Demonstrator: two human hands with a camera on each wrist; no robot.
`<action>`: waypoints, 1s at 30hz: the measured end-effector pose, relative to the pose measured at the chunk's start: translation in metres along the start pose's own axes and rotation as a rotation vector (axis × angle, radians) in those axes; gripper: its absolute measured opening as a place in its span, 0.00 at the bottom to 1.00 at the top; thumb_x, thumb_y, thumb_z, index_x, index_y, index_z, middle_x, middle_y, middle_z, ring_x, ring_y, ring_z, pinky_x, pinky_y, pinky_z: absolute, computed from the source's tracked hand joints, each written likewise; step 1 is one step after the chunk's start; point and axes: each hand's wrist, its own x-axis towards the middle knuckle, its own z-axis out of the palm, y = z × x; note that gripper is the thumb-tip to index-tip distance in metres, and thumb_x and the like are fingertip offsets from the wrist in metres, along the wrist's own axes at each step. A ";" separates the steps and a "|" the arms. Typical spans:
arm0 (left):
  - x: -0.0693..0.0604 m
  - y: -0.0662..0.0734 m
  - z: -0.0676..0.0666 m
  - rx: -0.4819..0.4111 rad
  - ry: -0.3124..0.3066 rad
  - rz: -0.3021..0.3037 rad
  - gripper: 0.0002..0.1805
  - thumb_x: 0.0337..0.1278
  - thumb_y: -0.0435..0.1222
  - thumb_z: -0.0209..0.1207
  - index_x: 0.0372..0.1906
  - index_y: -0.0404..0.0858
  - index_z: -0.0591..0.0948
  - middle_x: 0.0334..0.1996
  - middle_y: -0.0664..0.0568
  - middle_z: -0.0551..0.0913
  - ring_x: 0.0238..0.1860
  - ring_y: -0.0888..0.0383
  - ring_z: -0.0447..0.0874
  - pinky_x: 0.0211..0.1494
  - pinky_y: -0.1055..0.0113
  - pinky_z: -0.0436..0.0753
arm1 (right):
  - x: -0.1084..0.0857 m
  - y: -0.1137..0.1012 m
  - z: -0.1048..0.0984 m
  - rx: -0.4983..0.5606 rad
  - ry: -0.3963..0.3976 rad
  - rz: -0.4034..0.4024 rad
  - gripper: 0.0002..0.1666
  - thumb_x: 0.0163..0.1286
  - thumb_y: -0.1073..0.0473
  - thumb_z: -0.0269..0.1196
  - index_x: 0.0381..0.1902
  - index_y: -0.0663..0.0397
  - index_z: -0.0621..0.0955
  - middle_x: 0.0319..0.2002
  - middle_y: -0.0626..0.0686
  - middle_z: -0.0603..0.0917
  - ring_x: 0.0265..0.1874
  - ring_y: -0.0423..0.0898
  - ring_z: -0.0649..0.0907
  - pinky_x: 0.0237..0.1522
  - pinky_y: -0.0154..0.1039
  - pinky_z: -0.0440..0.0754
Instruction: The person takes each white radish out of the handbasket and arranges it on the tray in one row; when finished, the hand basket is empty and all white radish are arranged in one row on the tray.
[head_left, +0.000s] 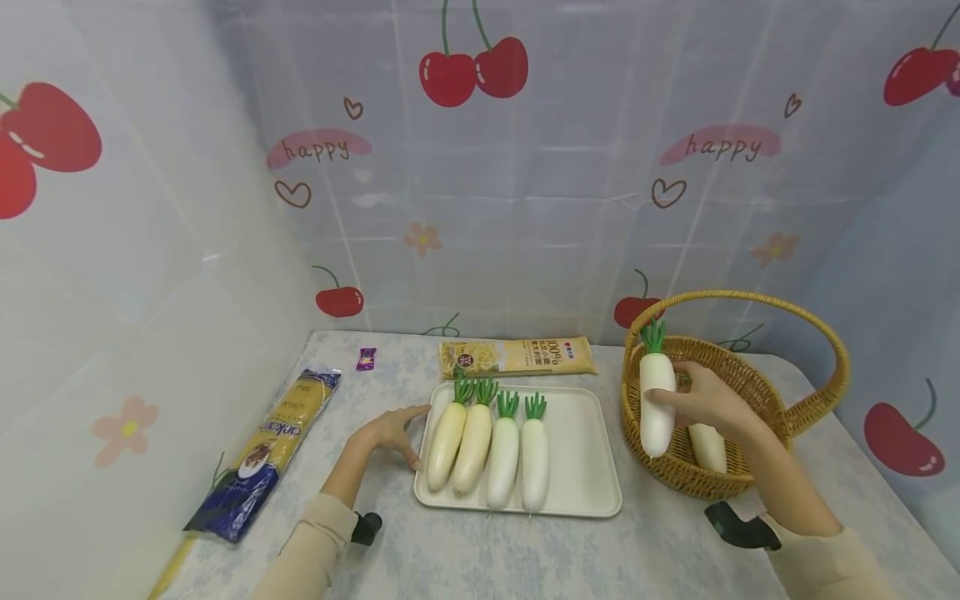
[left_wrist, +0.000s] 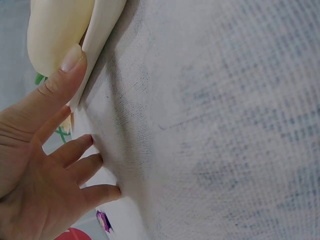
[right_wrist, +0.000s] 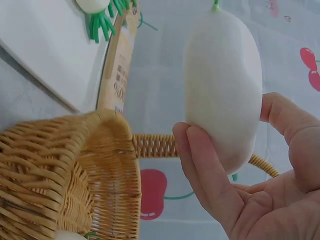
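Observation:
My right hand (head_left: 701, 398) grips a white radish (head_left: 657, 404) with a green top, raised over the left side of a wicker basket (head_left: 757, 367). In the right wrist view, thumb and fingers lie on opposite sides of that radish (right_wrist: 222, 85). Another pale radish (head_left: 707, 447) lies inside the basket. Several radishes lie side by side on a white tray (head_left: 581, 450); the two on the left (head_left: 447, 446) look yellower than the two on the right (head_left: 535, 462). At the tray's left edge rests my left hand (head_left: 392, 432), its thumb and fingers spread (left_wrist: 55, 165).
Behind the tray lies a yellow pasta packet (head_left: 517, 357). A blue and gold packet (head_left: 266, 454) lies at the left, near a small purple wrapped sweet (head_left: 366, 358). The basket's tall handle (head_left: 750, 296) arches up at the right. A printed curtain (head_left: 525, 208) hangs behind.

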 end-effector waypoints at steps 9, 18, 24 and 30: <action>-0.001 0.001 0.001 0.003 0.000 -0.025 0.57 0.25 0.35 0.78 0.70 0.39 0.62 0.67 0.33 0.62 0.68 0.36 0.57 0.66 0.41 0.61 | -0.017 0.004 0.037 0.082 0.012 -0.029 0.52 0.64 0.52 0.63 0.67 0.79 0.47 0.43 0.73 0.78 0.34 0.53 0.84 0.34 0.49 0.85; 0.000 0.001 0.000 0.007 -0.003 -0.042 0.57 0.26 0.35 0.78 0.70 0.40 0.62 0.67 0.34 0.61 0.68 0.35 0.57 0.66 0.39 0.61 | 0.001 0.006 0.081 0.072 -0.040 -0.027 0.48 0.61 0.54 0.65 0.64 0.79 0.54 0.37 0.65 0.79 0.34 0.50 0.81 0.32 0.47 0.84; 0.001 0.000 0.000 -0.002 -0.002 -0.036 0.57 0.25 0.35 0.78 0.70 0.40 0.62 0.68 0.33 0.61 0.68 0.35 0.56 0.66 0.39 0.60 | 0.020 0.013 0.106 0.083 -0.062 -0.003 0.42 0.62 0.56 0.64 0.62 0.79 0.58 0.34 0.63 0.79 0.30 0.49 0.82 0.30 0.45 0.84; 0.001 -0.001 0.001 -0.007 0.001 -0.029 0.57 0.25 0.35 0.78 0.71 0.40 0.62 0.68 0.33 0.60 0.68 0.35 0.55 0.66 0.39 0.59 | 0.035 0.023 0.119 0.010 -0.049 0.023 0.42 0.62 0.55 0.63 0.61 0.79 0.60 0.35 0.63 0.78 0.30 0.48 0.80 0.30 0.44 0.82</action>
